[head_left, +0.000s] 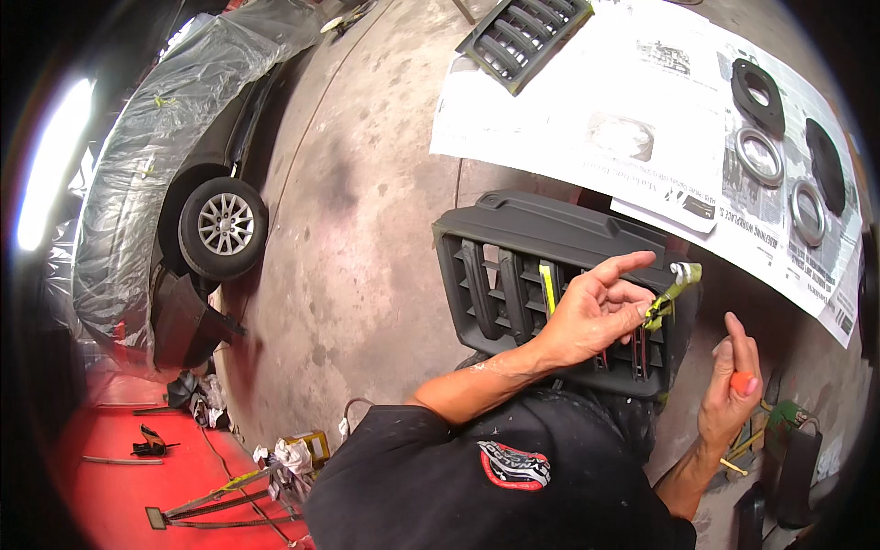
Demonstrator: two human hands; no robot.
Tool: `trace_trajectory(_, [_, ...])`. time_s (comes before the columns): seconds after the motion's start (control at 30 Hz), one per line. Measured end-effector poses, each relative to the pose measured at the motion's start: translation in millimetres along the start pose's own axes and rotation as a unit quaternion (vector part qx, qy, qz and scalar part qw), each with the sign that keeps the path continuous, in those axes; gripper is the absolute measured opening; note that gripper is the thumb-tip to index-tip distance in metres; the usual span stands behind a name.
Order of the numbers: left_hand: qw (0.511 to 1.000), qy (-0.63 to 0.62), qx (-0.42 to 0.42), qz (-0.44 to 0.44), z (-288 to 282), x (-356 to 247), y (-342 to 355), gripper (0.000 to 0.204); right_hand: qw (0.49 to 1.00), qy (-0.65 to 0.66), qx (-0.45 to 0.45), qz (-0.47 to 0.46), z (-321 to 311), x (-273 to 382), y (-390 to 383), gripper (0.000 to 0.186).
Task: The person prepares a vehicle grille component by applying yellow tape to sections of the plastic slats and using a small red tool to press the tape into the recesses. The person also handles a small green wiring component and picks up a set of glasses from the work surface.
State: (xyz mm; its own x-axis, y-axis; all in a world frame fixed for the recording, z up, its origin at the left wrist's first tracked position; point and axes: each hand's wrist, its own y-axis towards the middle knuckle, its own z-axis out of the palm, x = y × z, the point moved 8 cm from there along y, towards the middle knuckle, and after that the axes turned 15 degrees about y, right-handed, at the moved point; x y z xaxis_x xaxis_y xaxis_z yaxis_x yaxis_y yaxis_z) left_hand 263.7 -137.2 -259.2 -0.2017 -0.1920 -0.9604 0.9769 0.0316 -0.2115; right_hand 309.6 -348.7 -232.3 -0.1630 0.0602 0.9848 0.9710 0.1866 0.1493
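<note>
A dark grey plastic air vent panel (536, 220) with upright slats is propped in front of my body. My left hand (596, 316) reaches across its front and pinches a crumpled strip of yellow-green masking tape (676, 291) between thumb and fingertips. Another yellow tape strip (548, 286) runs along one slat, left of that hand. My right hand (726, 396), held off the panel's right side, has its fingers curled round an orange-handled tool (741, 383). Only the orange end of the tool shows; the rest is hidden.
Beyond the panel, a table covered with newspaper (541, 137) holds a second vent (524, 41), silver rings (759, 156) and black oval trim pieces (757, 96). A car under plastic sheeting (128, 192) stands at left. A folded-out stand (220, 509) rests on red flooring.
</note>
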Motion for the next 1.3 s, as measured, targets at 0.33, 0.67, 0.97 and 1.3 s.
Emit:
trace_trajectory(0.33, [0.992,0.113,0.039,-0.029,5.7,10.1,-5.5,0.021,0.986,0.161,0.045,0.004,40.0,3.4,10.3,0.023])
trace_trajectory(0.67, [0.988,-0.1,-0.097,-0.061,-2.3,19.8,7.8,0.026,0.985,0.068,0.107,-0.118,62.5,18.2,-13.6,0.027])
trace_trajectory(0.97, [0.993,-0.114,0.018,0.016,6.3,2.0,0.0,0.047,0.984,0.044,0.136,-0.109,59.8,30.7,-9.4,0.026])
trace_trajectory(1.3, [0.987,-0.008,0.023,0.158,24.2,-4.9,-6.7,0.067,0.985,0.172,0.015,0.03,50.4,-4.1,-10.1,0.03])
